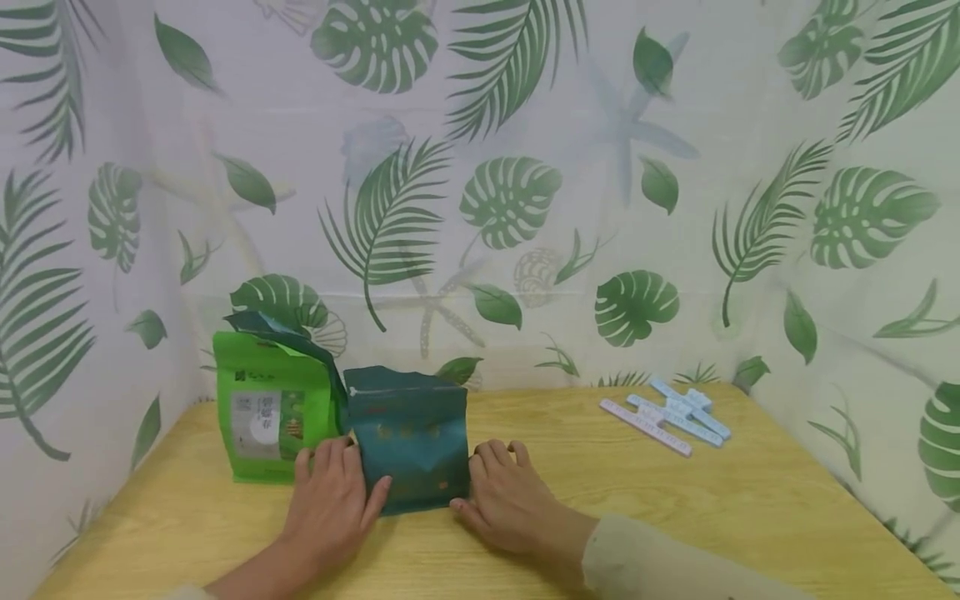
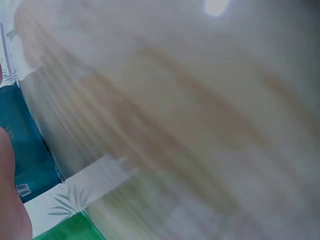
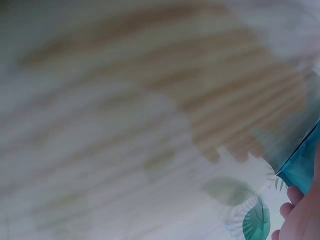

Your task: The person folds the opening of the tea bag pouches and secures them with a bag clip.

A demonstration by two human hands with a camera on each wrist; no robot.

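Observation:
A dark teal stand-up pouch (image 1: 412,450) stands upright on the wooden table in the head view. My left hand (image 1: 330,500) grips its lower left edge, thumb across the front. At the lower right edge my right hand (image 1: 513,500) holds it with curled fingers, the thumb by the bottom corner. Left of it stands a bright green pouch (image 1: 258,417) with a pale label, just behind my left fingers. Another dark pouch (image 1: 277,329) shows partly behind the green one. In the right wrist view, fingers (image 3: 295,195) lie against the teal pouch (image 3: 300,167).
Several pale blue and pink ruler-like strips (image 1: 667,417) lie in a loose pile at the back right of the wooden table (image 1: 750,517). A leaf-patterned white cloth (image 1: 525,275) hangs behind the table and along both sides.

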